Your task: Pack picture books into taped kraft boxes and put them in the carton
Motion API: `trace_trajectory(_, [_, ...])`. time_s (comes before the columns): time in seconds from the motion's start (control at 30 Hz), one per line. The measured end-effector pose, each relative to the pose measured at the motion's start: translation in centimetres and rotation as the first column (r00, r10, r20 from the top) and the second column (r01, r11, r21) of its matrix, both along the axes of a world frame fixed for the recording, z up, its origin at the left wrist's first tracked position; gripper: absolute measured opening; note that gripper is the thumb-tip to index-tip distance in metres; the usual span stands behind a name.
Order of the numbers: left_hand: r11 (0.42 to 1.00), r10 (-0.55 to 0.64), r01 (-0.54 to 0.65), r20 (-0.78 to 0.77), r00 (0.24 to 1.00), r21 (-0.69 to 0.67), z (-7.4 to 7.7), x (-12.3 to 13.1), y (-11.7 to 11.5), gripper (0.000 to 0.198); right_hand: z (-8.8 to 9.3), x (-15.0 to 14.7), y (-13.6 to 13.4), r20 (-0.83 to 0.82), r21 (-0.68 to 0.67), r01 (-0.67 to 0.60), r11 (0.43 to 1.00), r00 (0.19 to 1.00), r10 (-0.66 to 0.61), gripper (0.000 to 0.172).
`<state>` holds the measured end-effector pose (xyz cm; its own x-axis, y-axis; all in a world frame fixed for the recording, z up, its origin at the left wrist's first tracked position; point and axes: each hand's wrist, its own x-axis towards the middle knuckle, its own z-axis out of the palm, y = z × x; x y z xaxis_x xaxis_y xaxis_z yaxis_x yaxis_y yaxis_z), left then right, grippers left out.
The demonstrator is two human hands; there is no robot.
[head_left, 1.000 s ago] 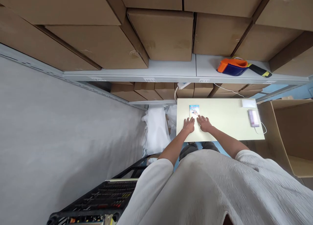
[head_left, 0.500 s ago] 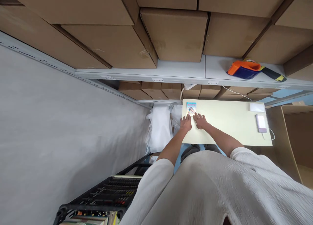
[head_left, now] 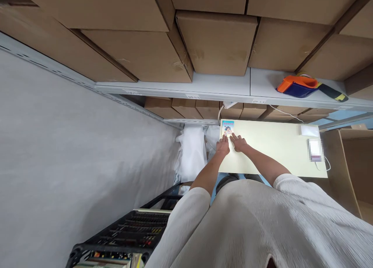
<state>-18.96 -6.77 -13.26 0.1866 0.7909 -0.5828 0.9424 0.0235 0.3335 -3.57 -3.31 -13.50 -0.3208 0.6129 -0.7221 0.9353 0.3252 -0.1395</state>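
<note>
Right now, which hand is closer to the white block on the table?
Right. The right hand lies left of the white block, by the near right corner of the booklet; the left hand is farther left.

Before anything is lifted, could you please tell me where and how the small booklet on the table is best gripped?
Probably by its near edge, coming from the person's side: the booklet lies flat, picture up, at the far left corner of the table, and the left hand and right hand have fingertips at or close to that edge.
</note>
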Motion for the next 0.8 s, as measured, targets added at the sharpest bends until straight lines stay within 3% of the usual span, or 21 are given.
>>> trace_trajectory(0.17, [0.999,0.039,-0.039,0.031,0.999,-0.005,0.0,-0.2,-0.2,0.104,1.4,1.5,-1.0,-0.089,-0.011,0.091,0.996,0.992,-0.092,0.116])
trace_trajectory(0.37, [0.999,-0.036,0.036,0.006,0.999,0.004,1.3,-0.1,-1.1,0.101,3.4,5.9,-4.1,-0.122,-0.077,0.208,0.975,0.969,-0.216,0.107])
trace_trajectory(0.47, [0.997,-0.076,0.076,-0.018,0.997,0.025,2.4,1.1,-1.9,0.094,4.1,9.5,-5.9,-0.168,-0.079,0.309,0.948,0.933,-0.318,0.093])
trace_trajectory(0.53, [0.993,-0.103,0.102,0.012,0.995,0.064,3.3,2.5,-2.2,0.092,4.9,12.7,-6.9,-0.27,0.004,0.412,0.911,0.878,-0.396,0.076])
trace_trajectory(0.6, [0.985,-0.137,0.131,0.051,0.989,0.109,4.1,4.2,-2.4,0.091,6.3,16.5,-7.2,-0.394,0.123,0.546,0.829,0.793,-0.464,0.059])
trace_trajectory(0.67, [0.976,-0.17,0.157,0.078,0.982,0.151,5.0,6.1,-2.2,0.091,8.6,20.7,-6.7,-0.494,0.271,0.662,0.699,0.719,-0.489,0.046])
trace_trajectory(0.8, [0.958,-0.216,0.186,0.123,0.969,0.216,6.9,10.2,-1.4,0.089,15.2,28.5,-2.7,-0.628,0.567,0.707,0.423,0.703,-0.333,0.033])
